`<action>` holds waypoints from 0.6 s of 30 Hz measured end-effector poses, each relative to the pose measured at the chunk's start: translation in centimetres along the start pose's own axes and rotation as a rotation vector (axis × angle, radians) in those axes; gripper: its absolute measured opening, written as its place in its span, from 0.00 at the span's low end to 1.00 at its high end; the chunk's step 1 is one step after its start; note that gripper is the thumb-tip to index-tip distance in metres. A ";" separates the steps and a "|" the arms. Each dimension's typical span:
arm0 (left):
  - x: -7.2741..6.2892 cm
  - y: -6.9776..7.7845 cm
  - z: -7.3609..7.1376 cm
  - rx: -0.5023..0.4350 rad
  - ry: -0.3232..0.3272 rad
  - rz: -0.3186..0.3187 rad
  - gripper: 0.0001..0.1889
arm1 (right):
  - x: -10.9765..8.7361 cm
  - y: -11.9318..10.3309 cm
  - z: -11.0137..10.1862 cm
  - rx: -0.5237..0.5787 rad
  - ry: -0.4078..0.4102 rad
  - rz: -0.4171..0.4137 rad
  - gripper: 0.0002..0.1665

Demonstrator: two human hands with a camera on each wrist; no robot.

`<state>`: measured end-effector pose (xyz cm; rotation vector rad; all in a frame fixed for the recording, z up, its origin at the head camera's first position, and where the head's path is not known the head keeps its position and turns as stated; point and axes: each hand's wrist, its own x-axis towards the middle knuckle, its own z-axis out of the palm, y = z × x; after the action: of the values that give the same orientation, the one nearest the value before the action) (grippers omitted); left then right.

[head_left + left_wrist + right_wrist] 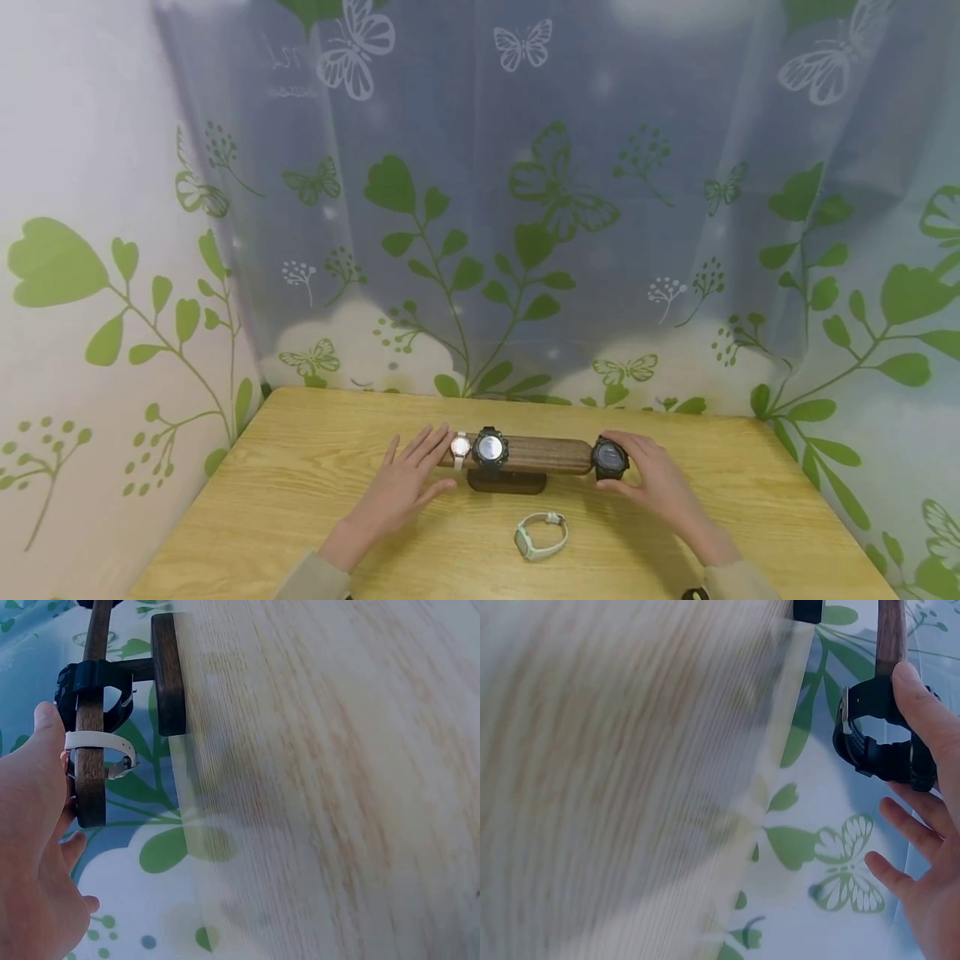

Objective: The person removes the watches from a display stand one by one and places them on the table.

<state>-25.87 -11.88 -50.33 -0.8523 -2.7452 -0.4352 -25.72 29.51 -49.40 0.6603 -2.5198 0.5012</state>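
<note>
A dark wooden watch stand (551, 455) has a horizontal bar on a short base (506, 483). Near the bar's left end sit a small white-strapped watch (461, 447) and a black watch with a pale face (491, 448). My left hand (401, 479) is at that end, its fingers stretched out beside the bar and the white strap (97, 740). With thumb and fingers, my right hand (663, 487) pinches another black watch (611, 458) at the bar's right end. In the right wrist view its strap forms a closed loop (889, 759), close by the bar's tip (891, 637).
A pale green watch (525, 542) lies on the wooden table (300, 467) in front of the stand. Behind the table hangs a curtain (465, 350) printed with leaves and butterflies. A small dark round object (696, 593) shows at the bottom edge near the right sleeve.
</note>
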 end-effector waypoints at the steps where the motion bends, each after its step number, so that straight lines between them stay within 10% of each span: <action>1: 0.0 0.0 0.0 -0.003 0.001 0.001 0.38 | -0.2 0.1 -0.2 -0.003 0.004 -0.001 0.46; 18: -0.1 0.2 0.1 -0.003 0.012 -0.005 0.38 | -2.4 0.2 -1.9 -0.079 0.040 -0.100 0.47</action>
<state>-25.73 -11.75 -50.45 -0.8406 -2.7368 -0.4445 -23.24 31.38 -49.15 0.7339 -2.4413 0.3734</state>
